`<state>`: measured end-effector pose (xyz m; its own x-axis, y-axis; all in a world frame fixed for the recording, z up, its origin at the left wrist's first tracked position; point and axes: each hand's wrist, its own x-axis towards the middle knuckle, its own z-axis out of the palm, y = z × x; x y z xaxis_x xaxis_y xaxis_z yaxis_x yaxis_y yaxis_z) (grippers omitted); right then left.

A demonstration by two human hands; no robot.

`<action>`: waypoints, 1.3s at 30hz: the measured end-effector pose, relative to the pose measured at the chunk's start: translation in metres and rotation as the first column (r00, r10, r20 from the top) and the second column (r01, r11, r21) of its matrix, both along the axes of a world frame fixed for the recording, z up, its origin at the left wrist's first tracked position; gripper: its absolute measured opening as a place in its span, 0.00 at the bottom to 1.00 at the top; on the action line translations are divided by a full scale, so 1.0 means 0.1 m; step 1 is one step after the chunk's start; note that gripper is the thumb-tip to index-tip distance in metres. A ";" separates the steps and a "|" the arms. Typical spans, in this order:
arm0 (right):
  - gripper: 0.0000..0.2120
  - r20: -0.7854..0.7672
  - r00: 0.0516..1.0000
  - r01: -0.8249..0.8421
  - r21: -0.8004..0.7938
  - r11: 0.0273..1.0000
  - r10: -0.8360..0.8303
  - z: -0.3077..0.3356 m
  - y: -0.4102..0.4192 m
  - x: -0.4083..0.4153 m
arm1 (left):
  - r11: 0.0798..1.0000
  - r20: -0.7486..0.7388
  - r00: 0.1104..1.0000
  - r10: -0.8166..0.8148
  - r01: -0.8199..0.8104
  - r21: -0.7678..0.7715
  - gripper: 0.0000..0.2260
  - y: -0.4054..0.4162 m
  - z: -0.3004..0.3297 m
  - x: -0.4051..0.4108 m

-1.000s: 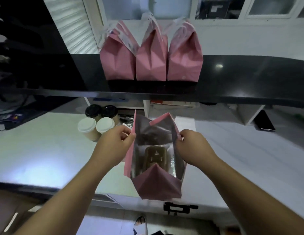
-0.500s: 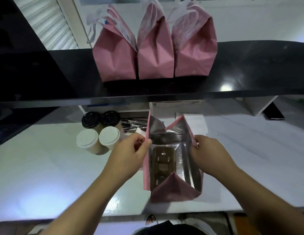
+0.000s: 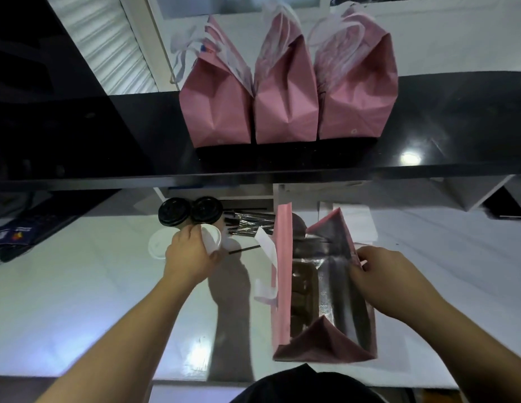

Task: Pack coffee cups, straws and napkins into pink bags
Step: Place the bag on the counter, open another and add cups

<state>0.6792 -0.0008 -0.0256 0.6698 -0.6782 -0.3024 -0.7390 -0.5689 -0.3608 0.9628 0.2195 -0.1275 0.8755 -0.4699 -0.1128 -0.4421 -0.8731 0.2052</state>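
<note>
Now the left hand (image 3: 192, 254) grips a white-lidded cup (image 3: 211, 236), while the right hand (image 3: 378, 271) pinches the open bag (image 3: 282, 274) by its rim. Lift it straight, probably into the brown tray (image 3: 302, 289) inside.

Single head-worn wide-angle camera, looking forward and steeply down from above the person's own chest. Both bare forearms enter from the bottom edge. The glossy white worktop (image 3: 79, 301) fills the lower half, close in. The glossy black upper shelf (image 3: 428, 117) crosses the middle of the view, farther off. The white wall (image 3: 457, 39) behind it bends with the lens at the frame edges. No second view.
</note>
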 end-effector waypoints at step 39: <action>0.13 -0.036 0.998 -0.045 0.083 0.996 0.048 0.02 -0.16 -0.03 | 0.496 -0.109 0.549 -0.828 0.810 0.311 0.31 -1.38 1.04 -1.30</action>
